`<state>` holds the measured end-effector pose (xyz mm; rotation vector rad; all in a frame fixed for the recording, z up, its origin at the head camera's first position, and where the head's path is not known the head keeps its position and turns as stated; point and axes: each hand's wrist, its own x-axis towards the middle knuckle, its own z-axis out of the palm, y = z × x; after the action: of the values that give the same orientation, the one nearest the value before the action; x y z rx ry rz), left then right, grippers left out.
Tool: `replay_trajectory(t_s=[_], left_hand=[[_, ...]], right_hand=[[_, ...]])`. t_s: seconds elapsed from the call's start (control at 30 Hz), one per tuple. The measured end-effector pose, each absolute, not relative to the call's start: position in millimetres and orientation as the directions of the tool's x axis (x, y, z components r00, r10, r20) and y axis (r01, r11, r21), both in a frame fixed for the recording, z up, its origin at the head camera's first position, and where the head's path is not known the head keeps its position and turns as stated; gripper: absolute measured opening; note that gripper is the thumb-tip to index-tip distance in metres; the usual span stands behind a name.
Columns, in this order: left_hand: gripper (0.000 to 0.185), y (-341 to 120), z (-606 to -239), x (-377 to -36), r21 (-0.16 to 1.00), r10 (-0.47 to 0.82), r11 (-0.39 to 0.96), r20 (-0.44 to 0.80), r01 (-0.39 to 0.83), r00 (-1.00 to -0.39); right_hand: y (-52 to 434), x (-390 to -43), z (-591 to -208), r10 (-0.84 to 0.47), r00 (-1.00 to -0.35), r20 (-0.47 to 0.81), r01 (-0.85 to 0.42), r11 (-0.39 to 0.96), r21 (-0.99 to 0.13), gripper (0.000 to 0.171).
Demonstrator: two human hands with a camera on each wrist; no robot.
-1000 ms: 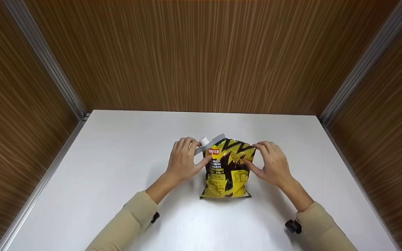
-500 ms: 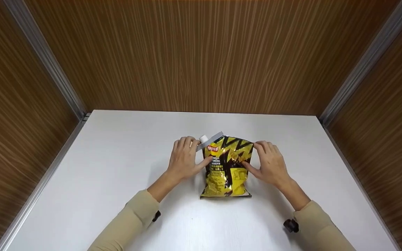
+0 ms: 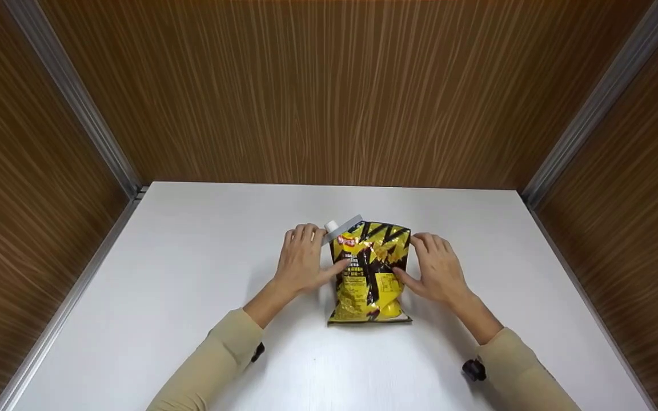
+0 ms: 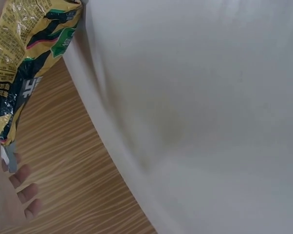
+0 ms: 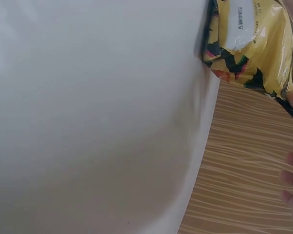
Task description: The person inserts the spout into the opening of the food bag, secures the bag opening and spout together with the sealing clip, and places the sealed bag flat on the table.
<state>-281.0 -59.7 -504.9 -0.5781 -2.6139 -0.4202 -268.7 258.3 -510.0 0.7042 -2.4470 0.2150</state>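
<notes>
A yellow-and-black bag of chips stands upright on the table. Across its top left corner sits a slanted grey bag clip with a white cap-like piece. My left hand grips the bag's left side, thumb on the front and fingers up by the clip. At the right edge, my right hand holds the bag with its thumb on the front and index finger near the top corner. The left wrist view shows the bag's side and some fingertips; the right wrist view shows the other side.
The white tabletop spreads around the bag. Brown wood-grain panels enclose it at the back and both sides, with metal strips at the corners. Small black devices sit at both wrists.
My right hand has shifted slightly left, and the bag's top right corner has come left with it. The clip has moved a little up and left. My left hand has barely moved.
</notes>
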Motion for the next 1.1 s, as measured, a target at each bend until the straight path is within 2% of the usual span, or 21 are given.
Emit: replay_trajectory(t_s=[0.27, 1.1], left_hand=[[0.088, -61.7, -508.0, -284.2, 0.213, 0.328, 0.869, 0.427, 0.447, -0.843], [0.089, -67.4, -525.2, -293.6, 0.279, 0.329, 0.867, 0.304, 0.414, -0.894]], right_hand=[[255.9, -267.6, -515.5, -0.430, -0.755, 0.496, -0.505, 0.863, -0.020, 0.071], [250.9, -268.9, -524.2, -0.467, -0.778, 0.420, -0.513, 0.858, 0.003, 0.069]])
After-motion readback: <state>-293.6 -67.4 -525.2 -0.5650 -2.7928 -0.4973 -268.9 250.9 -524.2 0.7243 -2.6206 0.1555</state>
